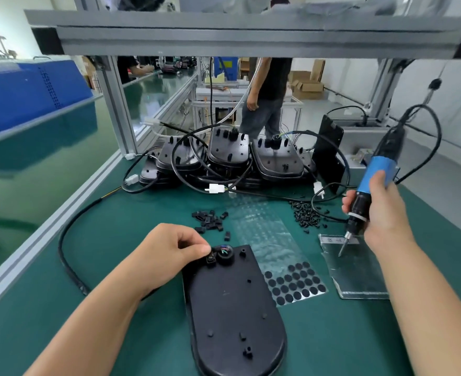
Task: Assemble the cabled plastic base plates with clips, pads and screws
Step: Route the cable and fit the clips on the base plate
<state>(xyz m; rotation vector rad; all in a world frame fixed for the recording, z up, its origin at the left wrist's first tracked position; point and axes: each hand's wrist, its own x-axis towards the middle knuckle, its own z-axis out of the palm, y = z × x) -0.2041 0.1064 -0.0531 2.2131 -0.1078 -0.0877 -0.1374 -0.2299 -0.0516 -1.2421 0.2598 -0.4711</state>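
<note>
A black plastic base plate (232,308) lies on the green mat in front of me, its thick black cable (69,234) looping off to the left. My left hand (167,253) pinches a small black clip (211,259) at the plate's top left corner, beside the round cable grommet (224,253). My right hand (384,213) grips a blue and black electric screwdriver (370,185), held upright with its bit (342,246) pointing down at a clear plastic bag (359,275). A pile of black clips (210,219) and a pile of black screws (305,213) lie beyond the plate.
A clear sheet with round black pads (294,283) lies right of the plate. Stacked cabled base plates (229,156) with white connectors fill the back of the bench. An aluminium frame (115,104) stands at the left rear. A person (267,96) stands behind the bench.
</note>
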